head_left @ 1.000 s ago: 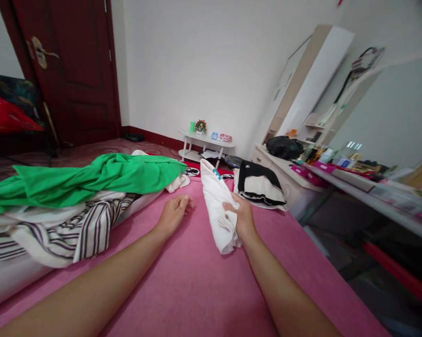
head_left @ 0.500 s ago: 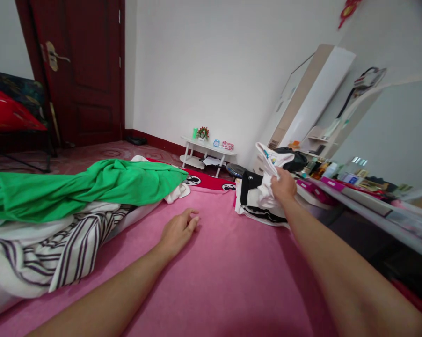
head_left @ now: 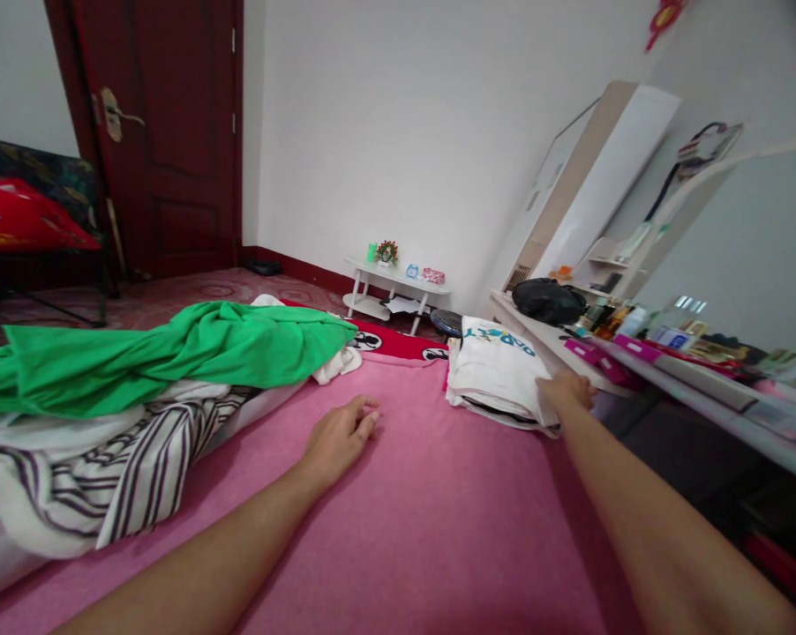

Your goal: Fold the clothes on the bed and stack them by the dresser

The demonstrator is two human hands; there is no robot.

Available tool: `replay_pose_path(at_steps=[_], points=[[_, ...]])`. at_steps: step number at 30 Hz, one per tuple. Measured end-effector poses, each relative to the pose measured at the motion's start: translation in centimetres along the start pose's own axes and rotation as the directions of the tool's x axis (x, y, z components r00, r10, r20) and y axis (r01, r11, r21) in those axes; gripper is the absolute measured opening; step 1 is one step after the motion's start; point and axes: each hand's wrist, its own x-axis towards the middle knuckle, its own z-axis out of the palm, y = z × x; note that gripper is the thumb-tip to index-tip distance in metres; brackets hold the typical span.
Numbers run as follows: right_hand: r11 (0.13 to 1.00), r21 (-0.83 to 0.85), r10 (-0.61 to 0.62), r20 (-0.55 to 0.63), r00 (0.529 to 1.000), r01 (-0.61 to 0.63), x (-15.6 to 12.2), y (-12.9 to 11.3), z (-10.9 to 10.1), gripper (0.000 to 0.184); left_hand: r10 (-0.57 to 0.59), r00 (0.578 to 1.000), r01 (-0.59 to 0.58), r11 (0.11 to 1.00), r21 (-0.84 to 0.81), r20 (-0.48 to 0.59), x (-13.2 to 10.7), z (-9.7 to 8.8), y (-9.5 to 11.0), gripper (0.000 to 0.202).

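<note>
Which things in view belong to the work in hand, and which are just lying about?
Work in hand:
- white printed garment, beside the right hand
- probably the green cloth and striped garment

Apparently lying about:
- black bundle
- potted plant
- red bundle

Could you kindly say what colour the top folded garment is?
The top folded garment is white, with mostly blue lettering; the head view shows it best.

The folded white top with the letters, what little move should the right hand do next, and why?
Maybe the right hand should draw back from the edge of the folded white top, because the top already lies flat on the pile, letters up, and doesn't look like it needs holding.
</note>
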Motion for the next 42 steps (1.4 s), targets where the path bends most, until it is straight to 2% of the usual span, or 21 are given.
replay_pose_path(at_steps=[2,3,5,7,8,10,12,14,16,17,19,21,25,28,32,35,37,38,40,42], points=[[0.986,-0.151,0.066,-0.074,0.995,-0.077,-1.3,-0.1,0.7,0.05,0.004,1.0,-0.004,1.0,-0.009,0.001,0.0,0.1,-0.1,0.03],[0.978,-0.203,0.041,-0.038,0.998,-0.048,-2.0,-0.1,1.1,0.053,0.007,1.0,-0.007,1.0,-0.012,0.004,0.0,0.1,-0.2,0.029],[0.943,-0.327,0.007,0.203,0.979,0.061,-3.1,0.0,2.0,0.057,0.015,1.0,-0.015,1.0,-0.011,0.007,0.0,0.2,-0.4,0.027],[0.904,-0.416,0.103,0.438,0.893,0.1,-3.9,0.0,2.7,0.062,0.025,1.0,-0.025,1.0,-0.002,0.01,0.1,0.3,-0.5,0.024],[0.887,-0.457,0.178,0.481,0.859,0.072,-4.2,-0.1,3.0,0.063,0.031,0.999,-0.031,1.0,0.004,0.009,0.1,0.3,-0.6,0.023],[0.842,-0.539,0.296,0.441,0.847,-0.014,-4.8,-1.2,3.3,0.062,0.042,0.999,-0.043,0.999,0.016,0.007,0.1,0.3,-0.6,0.022],[0.814,-0.577,0.322,0.347,0.881,-0.071,-6.3,-3.4,3.7,0.056,0.057,0.998,-0.057,0.998,0.02,-0.001,0.1,0.3,-0.7,0.022],[0.837,-0.545,0.236,0.288,0.928,-0.044,-9.1,-6.6,4.3,0.054,0.073,0.997,-0.073,0.997,0.024,-0.017,0.1,0.3,-0.7,0.023],[0.88,-0.467,0.084,0.324,0.942,0.082,-13.2,-10.1,5.1,0.059,0.09,0.995,-0.088,0.995,0.037,-0.031,0.0,0.3,-0.8,0.024],[0.895,-0.426,0.052,0.395,0.917,0.133,-15.4,-11.8,5.5,0.062,0.094,0.995,-0.092,0.995,0.047,-0.036,0.0,0.3,-0.8,0.024],[0.917,-0.331,-0.005,0.549,0.836,0.223,-19.5,-14.6,6.0,0.061,0.101,0.994,-0.098,0.993,0.069,-0.04,-0.1,0.2,-0.9,0.023],[0.924,-0.265,-0.051,0.628,0.776,0.276,-22.7,-16.5,5.9,0.061,0.104,0.994,-0.1,0.991,0.089,-0.038,-0.2,0.2,-0.9,0.022],[0.916,-0.223,-0.122,0.636,0.762,0.333,-25.3,-17.7,4.5,0.059,0.126,0.992,-0.126,0.984,0.122,0.003,-0.7,-0.1,-0.6,0.022],[0.917,-0.199,-0.151,0.627,0.764,0.345,-25.5,-17.3,3.9,0.057,0.165,0.984,-0.174,0.974,0.146,0.068,-2.0,-0.3,0.1,0.021],[0.938,-0.088,-0.231,0.562,0.794,0.335,-25.0,-16.1,4.2,0.052,0.237,0.958,-0.266,0.945,0.192,0.162,-4.9,-1.2,1.4,0.031],[0.952,0.127,-0.303,0.479,0.824,0.277,-24.4,-14.9,5.0,0.044,0.238,0.923,-0.317,0.915,0.249,0.302,-6.4,-3.9,2.2,0.027],[0.935,0.285,-0.321,0.426,0.846,0.211,-24.1,-14.1,5.4,0.037,0.19,0.932,-0.294,0.894,0.338,0.31,-6.4,-7.3,2.7,0.017],[0.921,0.344,-0.321,0.405,0.856,0.183,-24.0,-13.8,5.6,0.035,0.161,0.953,-0.255,0.882,0.396,0.257,-6.1,-9.4,2.9,0.014],[0.901,0.408,-0.315,0.38,0.87,0.148,-23.9,-13.4,5.9,0.032,0.112,0.993,-0.121,0.855,0.504,0.048,-5.1,-14.3,3.1,0.019],[0.892,0.43,-0.314,0.368,0.875,0.139,-23.9,-13.3,6.1,0.031,0.063,0.98,0.052,0.831,0.553,-0.187,-4.1,-19.3,3.0,0.027]])
